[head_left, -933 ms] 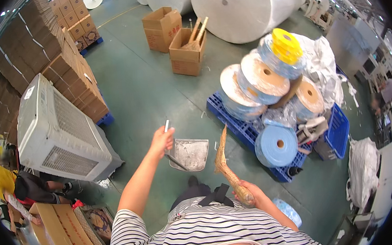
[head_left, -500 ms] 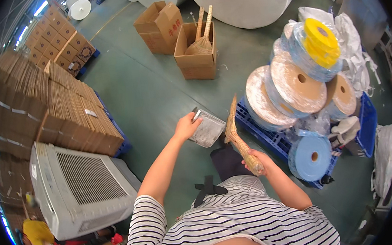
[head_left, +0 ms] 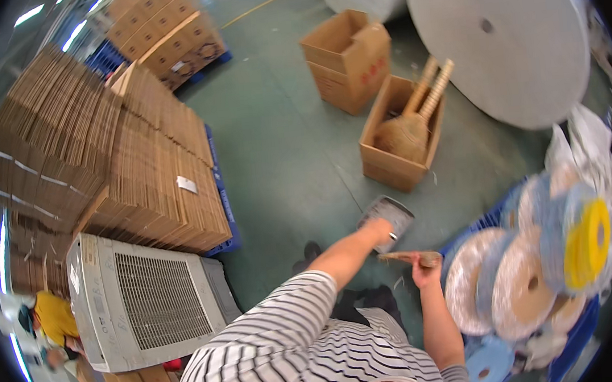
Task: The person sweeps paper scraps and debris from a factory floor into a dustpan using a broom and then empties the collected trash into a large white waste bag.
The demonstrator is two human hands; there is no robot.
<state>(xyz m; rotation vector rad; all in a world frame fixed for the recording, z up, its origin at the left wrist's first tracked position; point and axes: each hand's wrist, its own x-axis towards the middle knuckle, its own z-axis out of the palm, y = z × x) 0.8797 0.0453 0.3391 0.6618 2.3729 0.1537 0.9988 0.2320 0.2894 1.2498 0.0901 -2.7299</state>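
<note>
My left hand [head_left: 378,233] is closed around the handle of a grey metal dustpan [head_left: 395,212], held over the green floor just in front of the broom box. A straw broom [head_left: 402,257] is in my right hand [head_left: 425,273], fingers wrapped round its handle, close behind the dustpan. Seen nearly end-on, the broom looks short here. Ahead stands an open cardboard box [head_left: 393,172] with more straw brooms [head_left: 403,137] in it, their handles sticking up. An open, taller cardboard box [head_left: 347,78] stands behind it.
Wrapped film rolls [head_left: 500,283] are stacked close by my right arm. Huge white rolls [head_left: 504,43] stand at the back right. On the left are stacked flat cartons [head_left: 152,182] and a grey air cooler [head_left: 157,298]. A person in yellow [head_left: 55,316] is at the lower left.
My view has swung, so the boxes and rolls appear farther right. My left arm now reaches forward and right with the dustpan; the broom has turned from pointing forward to lying crosswise.
</note>
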